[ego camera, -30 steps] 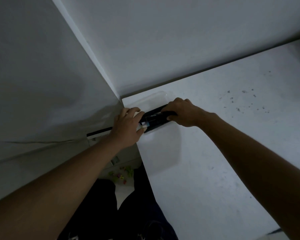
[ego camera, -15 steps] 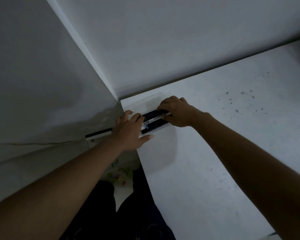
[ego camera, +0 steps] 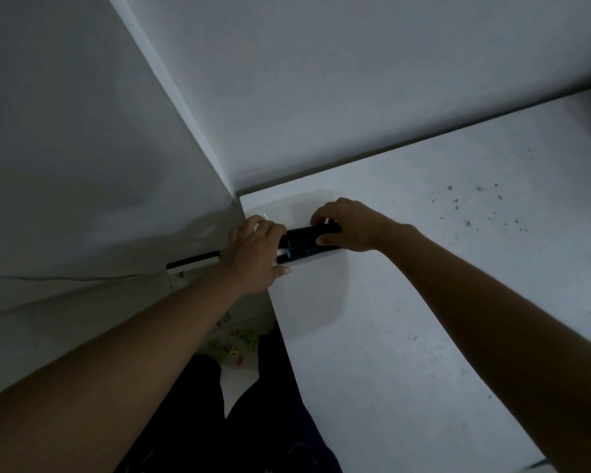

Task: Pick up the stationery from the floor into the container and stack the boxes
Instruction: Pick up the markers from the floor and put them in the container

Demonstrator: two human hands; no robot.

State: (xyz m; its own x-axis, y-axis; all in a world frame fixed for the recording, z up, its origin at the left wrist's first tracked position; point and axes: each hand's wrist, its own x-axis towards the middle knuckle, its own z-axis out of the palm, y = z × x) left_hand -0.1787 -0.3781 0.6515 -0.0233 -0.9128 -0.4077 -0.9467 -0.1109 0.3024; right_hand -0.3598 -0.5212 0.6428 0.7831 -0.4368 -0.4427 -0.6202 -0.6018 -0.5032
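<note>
We find the desk bare and open toward its right and near edges. At its far left corner, two walls hem in our hands and the clear box.

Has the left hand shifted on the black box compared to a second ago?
Yes. The left hand has opened and slid toward the table's near-left edge, off the black box.

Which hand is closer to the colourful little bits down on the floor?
Left. The left hand sits at the table's near-left edge, right above the colourful bits on the floor. The right hand is further in over the table, gripping the black object.
</note>
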